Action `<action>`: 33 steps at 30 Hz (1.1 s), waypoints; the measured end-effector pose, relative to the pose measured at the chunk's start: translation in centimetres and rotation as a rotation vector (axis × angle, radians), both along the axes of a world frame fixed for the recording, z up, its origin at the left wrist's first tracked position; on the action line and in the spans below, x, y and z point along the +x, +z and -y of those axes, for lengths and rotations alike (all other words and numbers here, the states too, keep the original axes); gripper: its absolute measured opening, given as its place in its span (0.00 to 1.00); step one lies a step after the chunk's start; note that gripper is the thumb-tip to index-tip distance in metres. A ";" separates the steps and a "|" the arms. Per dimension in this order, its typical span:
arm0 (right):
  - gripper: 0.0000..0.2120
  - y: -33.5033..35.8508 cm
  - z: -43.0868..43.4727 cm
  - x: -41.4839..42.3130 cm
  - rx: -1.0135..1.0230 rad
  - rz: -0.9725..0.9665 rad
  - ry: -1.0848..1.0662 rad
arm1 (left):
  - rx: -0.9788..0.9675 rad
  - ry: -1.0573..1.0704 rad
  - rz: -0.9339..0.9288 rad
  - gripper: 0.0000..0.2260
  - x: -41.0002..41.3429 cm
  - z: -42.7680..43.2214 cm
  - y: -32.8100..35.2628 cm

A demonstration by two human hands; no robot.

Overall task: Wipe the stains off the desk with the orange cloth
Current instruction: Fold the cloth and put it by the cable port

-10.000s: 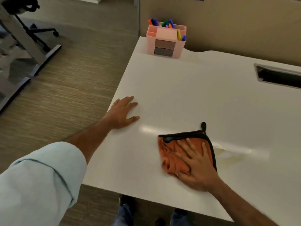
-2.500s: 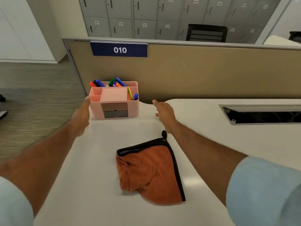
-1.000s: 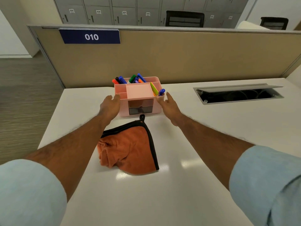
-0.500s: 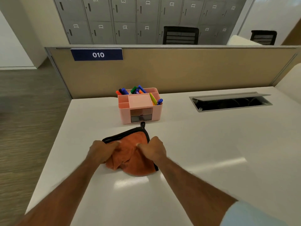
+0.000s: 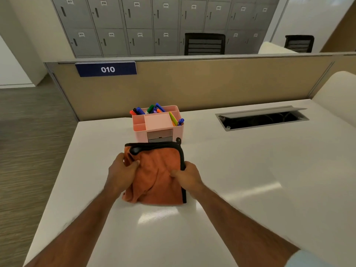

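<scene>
The black-edged orange microfibre cloth [image 5: 158, 174] lies bunched at frame centre on the white desk [image 5: 240, 170], just before the pink pen organiser [image 5: 158, 124]. My left hand [image 5: 121, 174] and right hand [image 5: 185, 177] each pinch a side of it. No stains are visible on the desk; wiping appears finished or nearly so.

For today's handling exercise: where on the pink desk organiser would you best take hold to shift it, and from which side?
Take the pink desk organiser by its two short side walls, one hand coming in from each side. Those walls look flat and bare, while pens stick up out of the top and the orange cloth, held by both hands, lies close against the drawer front.
</scene>
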State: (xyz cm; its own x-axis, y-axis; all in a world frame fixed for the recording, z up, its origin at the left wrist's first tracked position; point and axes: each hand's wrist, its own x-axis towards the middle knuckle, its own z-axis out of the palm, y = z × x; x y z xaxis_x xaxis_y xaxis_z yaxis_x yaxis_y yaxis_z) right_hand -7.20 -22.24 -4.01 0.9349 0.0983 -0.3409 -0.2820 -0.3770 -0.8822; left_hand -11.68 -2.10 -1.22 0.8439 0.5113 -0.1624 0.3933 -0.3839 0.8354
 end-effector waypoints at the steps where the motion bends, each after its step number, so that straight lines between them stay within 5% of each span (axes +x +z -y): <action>1: 0.10 0.1 0.6 -0.1 0.028 -0.002 -0.003 | 0.005 -0.013 0.023 0.13 0.0 0.6 0.2; 10: 0.25 2.3 10.1 1.3 0.091 0.014 -0.112 | -0.001 -0.151 0.058 0.16 1.9 7.8 0.2; 17: 0.16 3.8 18.1 3.7 0.354 -0.308 -0.135 | -0.402 -0.176 -0.011 0.25 5.1 14.4 -0.3; 23: 0.20 3.6 23.9 7.0 0.234 -0.118 -0.204 | -0.571 -0.460 -0.145 0.39 8.0 19.2 -0.9; 33: 0.20 2.9 31.8 15.4 -0.045 0.163 -0.274 | -0.599 -0.497 -0.045 0.35 16.8 28.3 -2.1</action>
State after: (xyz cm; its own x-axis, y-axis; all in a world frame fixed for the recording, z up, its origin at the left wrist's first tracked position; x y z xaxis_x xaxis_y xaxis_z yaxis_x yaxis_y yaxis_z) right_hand 8.17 -54.03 -1.10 0.9673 -0.1762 -0.1824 -0.2345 -0.3467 -0.9082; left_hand 5.15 -30.37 -3.29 0.9372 -0.1107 -0.3309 0.3316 -0.0126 0.9433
